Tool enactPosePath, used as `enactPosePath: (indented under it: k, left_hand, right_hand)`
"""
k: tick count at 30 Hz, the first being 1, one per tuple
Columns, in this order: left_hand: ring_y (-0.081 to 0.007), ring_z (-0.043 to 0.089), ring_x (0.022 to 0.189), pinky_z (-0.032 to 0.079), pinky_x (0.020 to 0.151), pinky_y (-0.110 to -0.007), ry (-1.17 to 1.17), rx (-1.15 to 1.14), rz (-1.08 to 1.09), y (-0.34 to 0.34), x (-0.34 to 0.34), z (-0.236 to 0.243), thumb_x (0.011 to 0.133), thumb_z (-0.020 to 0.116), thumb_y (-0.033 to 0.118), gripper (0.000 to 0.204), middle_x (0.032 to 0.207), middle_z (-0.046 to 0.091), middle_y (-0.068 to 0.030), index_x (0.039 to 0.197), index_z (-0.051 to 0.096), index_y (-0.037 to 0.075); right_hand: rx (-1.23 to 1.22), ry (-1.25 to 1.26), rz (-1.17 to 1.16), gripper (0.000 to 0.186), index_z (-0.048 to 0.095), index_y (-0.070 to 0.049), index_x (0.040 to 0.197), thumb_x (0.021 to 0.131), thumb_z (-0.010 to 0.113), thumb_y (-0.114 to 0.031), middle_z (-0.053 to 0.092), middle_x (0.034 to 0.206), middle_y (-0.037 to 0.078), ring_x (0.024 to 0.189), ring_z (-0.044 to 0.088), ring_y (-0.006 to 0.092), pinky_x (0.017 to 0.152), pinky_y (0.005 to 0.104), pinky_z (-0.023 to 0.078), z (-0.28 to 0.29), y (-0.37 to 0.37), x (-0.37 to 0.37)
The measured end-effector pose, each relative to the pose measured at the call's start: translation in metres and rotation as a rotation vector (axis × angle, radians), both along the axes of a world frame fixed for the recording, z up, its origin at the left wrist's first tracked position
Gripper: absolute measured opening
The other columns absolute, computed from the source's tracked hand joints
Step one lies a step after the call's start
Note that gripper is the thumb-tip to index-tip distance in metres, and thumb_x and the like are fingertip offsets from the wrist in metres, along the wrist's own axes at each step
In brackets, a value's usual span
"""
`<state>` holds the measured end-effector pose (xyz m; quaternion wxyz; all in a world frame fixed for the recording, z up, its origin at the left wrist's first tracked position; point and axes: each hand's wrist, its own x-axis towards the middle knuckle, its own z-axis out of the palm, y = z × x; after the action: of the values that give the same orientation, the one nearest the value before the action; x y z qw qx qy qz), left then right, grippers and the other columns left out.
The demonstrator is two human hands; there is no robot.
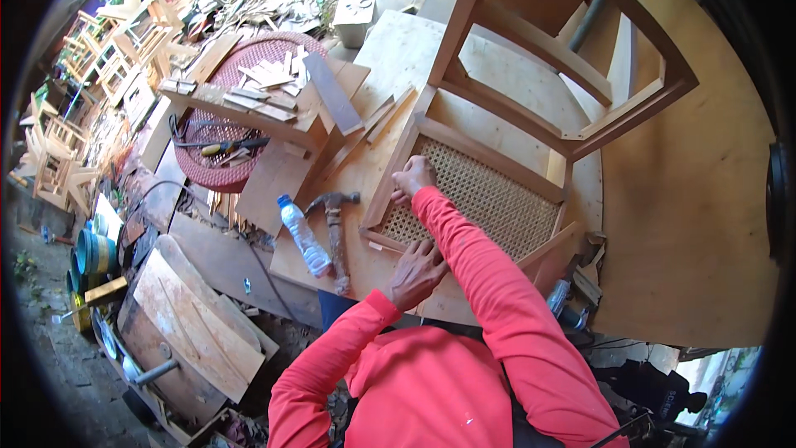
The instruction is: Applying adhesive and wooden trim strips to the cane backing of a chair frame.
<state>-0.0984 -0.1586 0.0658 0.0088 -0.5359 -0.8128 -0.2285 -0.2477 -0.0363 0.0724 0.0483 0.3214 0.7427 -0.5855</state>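
A wooden chair frame (564, 66) with a woven cane seat panel (489, 199) lies on a plywood worktop (385, 50). My right hand (414, 178) is at the left side of the panel, its fingers closed in a pinch; what is between them is hidden. My left hand (414, 274) rests at the seat's near-left corner, fingers extended and slightly bent over the frame. Left of the seat lie a hammer (334, 228) and a clear plastic bottle (303, 236) with a blue cap.
A red woven round piece (203, 166) holds wood offcuts and tools. Stacked chair frames (62, 158) and debris fill the left. Buckets (93, 249) and worn boards (182, 315) lie lower left. A large plywood sheet (688, 224) is at right; a dark-clad person (663, 390) is at lower right.
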Motion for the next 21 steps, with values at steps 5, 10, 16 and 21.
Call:
enactPosePath:
  k: [5, 10, 16, 21]
  left_hand:
    - [-0.0333, 0.058, 0.115, 0.047, 0.093, -0.046, -0.018, 0.044, 0.009, -0.003, -0.004, 0.007, 0.075, 0.066, 0.01, 0.037, 0.118, 0.064, -0.0143, 0.112, 0.068, 0.005]
    - [-0.0328, 0.058, 0.112, 0.046, 0.093, -0.046, -0.013, 0.075, 0.003, -0.003, -0.009, 0.01, 0.075, 0.066, 0.009, 0.038, 0.116, 0.064, -0.0139, 0.113, 0.067, 0.005]
    - [-0.0313, 0.058, 0.104, 0.046, 0.089, -0.045, -0.003, 0.033, -0.015, -0.005, -0.015, 0.014, 0.076, 0.065, 0.009, 0.039, 0.112, 0.063, -0.0123, 0.115, 0.066, 0.007]
    - [-0.0278, 0.057, 0.1, 0.045, 0.086, -0.042, 0.064, 0.064, 0.0, -0.01, -0.015, 0.018, 0.077, 0.067, 0.01, 0.034, 0.102, 0.06, -0.0078, 0.111, 0.066, 0.011]
  right_hand:
    - [-0.016, -0.06, 0.008, 0.02, 0.052, 0.0, 0.088, 0.091, 0.07, -0.009, 0.069, 0.069, 0.019, 0.056, 0.074, 0.0297, 0.043, 0.0409, 0.061, 0.01, 0.0, -0.001]
    - [-0.036, -0.067, -0.007, 0.024, 0.052, 0.0, 0.086, 0.097, 0.068, -0.015, 0.069, 0.07, 0.018, 0.054, 0.072, 0.0291, 0.041, 0.0408, 0.059, 0.015, 0.004, -0.005]
    - [-0.062, -0.06, -0.014, 0.026, 0.053, -0.001, 0.084, 0.099, 0.066, -0.018, 0.067, 0.069, 0.017, 0.051, 0.071, 0.0276, 0.037, 0.0396, 0.056, 0.01, 0.005, -0.008]
    - [-0.009, -0.073, -0.027, 0.028, 0.053, -0.002, 0.083, 0.097, 0.069, -0.019, 0.068, 0.07, 0.016, 0.056, 0.072, 0.0313, 0.044, 0.0444, 0.058, -0.003, 0.003, -0.005]
